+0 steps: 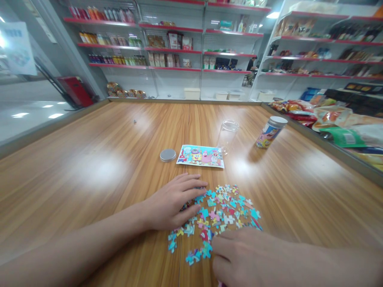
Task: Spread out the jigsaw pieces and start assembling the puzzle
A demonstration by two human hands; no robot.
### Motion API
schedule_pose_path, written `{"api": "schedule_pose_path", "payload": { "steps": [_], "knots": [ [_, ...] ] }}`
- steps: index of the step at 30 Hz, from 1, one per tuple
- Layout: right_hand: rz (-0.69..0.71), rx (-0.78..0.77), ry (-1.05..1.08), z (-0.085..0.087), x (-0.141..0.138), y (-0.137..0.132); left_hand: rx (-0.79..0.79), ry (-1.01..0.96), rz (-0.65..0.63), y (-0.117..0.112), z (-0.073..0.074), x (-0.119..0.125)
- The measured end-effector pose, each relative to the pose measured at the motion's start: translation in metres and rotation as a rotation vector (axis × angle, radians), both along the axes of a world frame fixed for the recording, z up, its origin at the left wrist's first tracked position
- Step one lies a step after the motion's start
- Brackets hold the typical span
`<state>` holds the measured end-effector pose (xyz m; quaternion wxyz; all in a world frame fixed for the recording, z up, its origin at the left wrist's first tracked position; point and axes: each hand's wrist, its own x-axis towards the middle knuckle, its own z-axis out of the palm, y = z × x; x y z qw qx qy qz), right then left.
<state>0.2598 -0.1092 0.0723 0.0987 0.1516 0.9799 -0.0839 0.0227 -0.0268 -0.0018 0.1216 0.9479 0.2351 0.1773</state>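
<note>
Loose jigsaw puzzle pieces [229,219], mostly light blue with pink, yellow and red, lie spread on the wooden table. My left hand [176,201] rests palm down over the left part of the pile, fingers stretched out, covering some pieces. Along the near edge of the pile is my right hand [239,255], its fingers curled and closed. A small pink bit, apparently a puzzle piece [220,284], peeks from under those fingers at the bottom edge of the view. Beyond the pile lies a cartoon picture card [201,156].
A round grey lid [168,155] lies left of the card. Behind the card's right end stands a clear jar [228,135]. Farther right is a cartoon-printed can [269,133]. Packaged goods [338,119] line the table's right side, and stocked shelves [173,50] stand behind.
</note>
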Motion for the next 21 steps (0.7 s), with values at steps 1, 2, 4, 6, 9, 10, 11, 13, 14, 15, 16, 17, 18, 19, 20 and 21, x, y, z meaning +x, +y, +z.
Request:
{"api": "schedule_pose_path", "payload": {
  "steps": [1,2,4,6,9,10,11,13,14,15,16,17,18,19,20,21],
  "knots": [
    [0.005,0.007,0.008,-0.001,0.000,0.000,-0.002,-0.022,-0.021,0.000,0.000,0.000],
    [0.013,0.011,0.013,-0.001,0.000,0.000,-0.008,-0.037,-0.037,0.000,0.000,0.000],
    [0.039,0.012,0.017,0.001,0.000,0.001,-0.026,-0.044,-0.057,-0.001,0.001,0.000],
    [0.049,0.011,0.017,0.003,0.000,0.001,-0.037,-0.036,-0.066,-0.001,0.002,0.000],
    [0.037,-0.015,0.018,0.006,0.000,0.004,-0.036,-0.031,-0.078,0.000,0.002,0.001],
    [0.032,-0.031,0.018,0.006,-0.001,0.004,-0.032,-0.034,-0.083,0.000,0.002,0.001],
    [0.026,-0.053,0.015,0.005,-0.002,0.005,-0.027,-0.036,-0.086,0.001,0.001,0.001],
    [0.014,-0.102,-0.003,0.002,-0.004,0.004,-0.016,-0.038,-0.091,0.001,0.001,0.001],
    [0.012,-0.129,-0.014,0.000,-0.005,0.002,-0.009,-0.035,-0.092,0.001,0.001,0.001],
    [0.011,-0.150,-0.019,-0.002,-0.006,0.001,-0.003,-0.029,-0.091,0.001,0.000,0.001],
    [0.020,-0.177,-0.013,-0.003,-0.006,0.000,0.003,-0.022,-0.091,0.001,0.000,0.000],
    [0.030,-0.202,-0.003,-0.004,-0.006,0.000,0.009,-0.014,-0.090,0.001,-0.001,0.000],
    [0.029,-0.233,0.021,-0.004,-0.004,0.001,0.013,-0.004,-0.087,0.001,-0.001,-0.001],
    [0.019,-0.282,0.056,-0.004,-0.002,0.005,0.016,0.006,-0.076,0.001,-0.002,-0.001],
    [-0.001,-0.342,0.098,-0.005,0.002,0.012,0.017,0.021,-0.059,0.001,-0.002,-0.002],
    [-0.089,-0.400,0.184,-0.008,0.007,0.022,0.018,0.041,-0.035,0.000,-0.002,-0.002]
  ]
}}
